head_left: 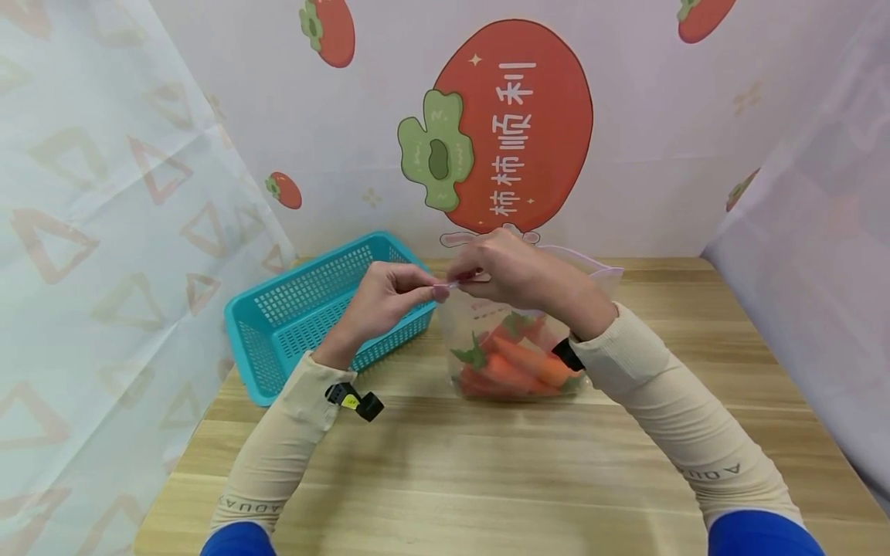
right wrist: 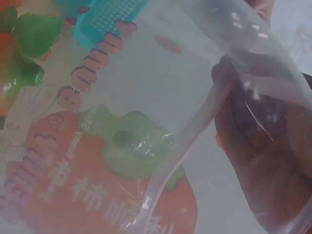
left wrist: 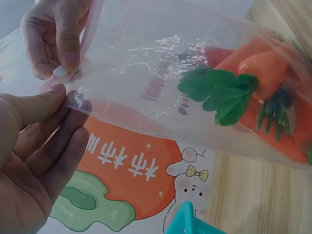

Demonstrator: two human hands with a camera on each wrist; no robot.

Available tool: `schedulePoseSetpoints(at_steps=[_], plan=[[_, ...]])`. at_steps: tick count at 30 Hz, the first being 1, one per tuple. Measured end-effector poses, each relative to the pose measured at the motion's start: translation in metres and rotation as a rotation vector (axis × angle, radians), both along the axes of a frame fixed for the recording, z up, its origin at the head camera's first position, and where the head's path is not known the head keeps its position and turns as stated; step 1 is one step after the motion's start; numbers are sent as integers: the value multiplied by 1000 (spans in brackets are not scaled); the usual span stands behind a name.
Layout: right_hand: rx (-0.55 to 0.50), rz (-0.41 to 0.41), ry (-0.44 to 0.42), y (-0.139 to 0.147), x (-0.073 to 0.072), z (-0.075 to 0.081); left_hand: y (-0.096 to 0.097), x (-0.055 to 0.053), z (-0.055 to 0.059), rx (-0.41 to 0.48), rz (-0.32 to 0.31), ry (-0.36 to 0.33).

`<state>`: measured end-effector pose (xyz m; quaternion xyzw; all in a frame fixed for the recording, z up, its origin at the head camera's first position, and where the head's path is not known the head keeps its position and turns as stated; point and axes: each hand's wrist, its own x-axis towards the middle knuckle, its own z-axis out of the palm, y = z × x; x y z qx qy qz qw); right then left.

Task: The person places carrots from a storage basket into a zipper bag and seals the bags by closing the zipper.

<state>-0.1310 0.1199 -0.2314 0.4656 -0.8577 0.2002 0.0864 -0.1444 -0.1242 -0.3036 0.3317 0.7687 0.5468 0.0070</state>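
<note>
A clear plastic zip bag (head_left: 459,320) with a pink zip edge stands on the wooden table. Inside it, at the bottom, lie several orange carrots (head_left: 518,367) with green leaves (left wrist: 219,92). My left hand (head_left: 385,301) pinches the bag's top left corner between thumb and fingers. Close beside it, my right hand (head_left: 511,270) pinches a small white slider (left wrist: 60,71) on the zip edge. Toward the right end, the bag's mouth (head_left: 591,262) gapes apart. Through the film, the right wrist view shows part of the right hand (right wrist: 265,141).
A turquoise mesh basket (head_left: 306,282) stands to the left of the bag, behind my left forearm. The wooden table (head_left: 487,479) stretches in front. Behind it hangs a white backdrop (head_left: 640,154) printed with persimmons, and patterned sheets flank both sides.
</note>
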Motion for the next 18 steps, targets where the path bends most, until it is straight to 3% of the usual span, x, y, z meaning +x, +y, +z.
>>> schedulePoseSetpoints(at_steps=[7,18], plan=[[30,-15,-75,-5,2,3,1,0,0,-7,5,-32],[28,22,-8,-1,-4,0,2,-1,2,-24,22,-2]])
